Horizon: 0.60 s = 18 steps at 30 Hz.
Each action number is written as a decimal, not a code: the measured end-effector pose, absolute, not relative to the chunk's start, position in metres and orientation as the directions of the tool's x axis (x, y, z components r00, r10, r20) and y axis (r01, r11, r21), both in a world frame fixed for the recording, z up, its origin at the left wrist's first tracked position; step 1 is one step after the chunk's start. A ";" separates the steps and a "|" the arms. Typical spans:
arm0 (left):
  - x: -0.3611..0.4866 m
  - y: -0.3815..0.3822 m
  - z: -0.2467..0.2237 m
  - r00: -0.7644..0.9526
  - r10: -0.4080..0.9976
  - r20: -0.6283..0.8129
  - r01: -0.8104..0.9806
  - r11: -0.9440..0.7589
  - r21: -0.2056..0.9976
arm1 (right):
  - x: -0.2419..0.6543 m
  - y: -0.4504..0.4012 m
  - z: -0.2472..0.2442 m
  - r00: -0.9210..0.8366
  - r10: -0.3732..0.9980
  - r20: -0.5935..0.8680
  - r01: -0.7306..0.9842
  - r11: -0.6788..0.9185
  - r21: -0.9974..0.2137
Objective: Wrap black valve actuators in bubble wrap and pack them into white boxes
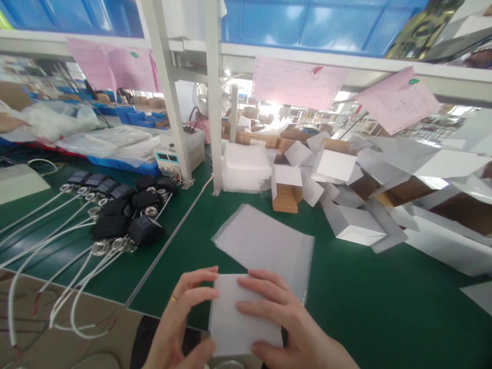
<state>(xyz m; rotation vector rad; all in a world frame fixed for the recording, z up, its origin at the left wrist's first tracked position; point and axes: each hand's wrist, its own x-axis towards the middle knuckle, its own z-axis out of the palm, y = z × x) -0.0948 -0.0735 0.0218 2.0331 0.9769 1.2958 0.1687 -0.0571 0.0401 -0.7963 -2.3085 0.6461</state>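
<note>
A small white cardboard box [230,330] is between my hands at the table's near edge. My left hand [180,312] grips its left side, fingertips on the far left corner and thumb low on the near side; a ring is on one finger. Across the box's top lie the fingers of my right hand [286,315], with the thumb at the near right corner. Whatever is inside the box is hidden. Just beyond it, a sheet of bubble wrap [265,238] lies flat on the green tabletop [369,292].
Many white boxes [357,223] are heaped to the right, some with open ends. A stack of white foam sheets [246,166] stands behind the bubble wrap. On the left lie several black devices [111,225] with white cables. Shelf posts [214,102] rise behind.
</note>
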 end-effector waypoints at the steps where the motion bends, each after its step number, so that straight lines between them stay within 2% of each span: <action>1: -0.095 -0.069 0.024 0.385 0.765 0.516 0.315 -0.635 0.706 | 0.167 -0.055 0.043 -0.652 0.674 0.348 0.398 0.695 -0.599; 4: -0.092 -0.056 0.028 0.555 0.653 0.515 0.350 -0.745 0.568 | 0.163 -0.051 0.049 -0.683 0.665 0.302 0.439 0.704 -0.558; 10: -0.087 -0.046 0.023 0.523 0.561 0.642 0.355 -0.828 0.435 | 0.158 -0.053 0.033 -0.604 0.590 0.535 0.444 0.807 -0.389; 14: -0.090 -0.047 0.029 0.574 0.558 0.600 0.380 -0.830 0.409 | 0.162 -0.048 0.035 -0.613 0.610 0.502 0.383 0.786 -0.486; 18: -0.095 -0.048 0.033 0.609 0.580 0.541 0.385 -0.813 0.438 | 0.165 -0.043 0.045 -0.597 0.631 0.495 0.307 0.750 -0.586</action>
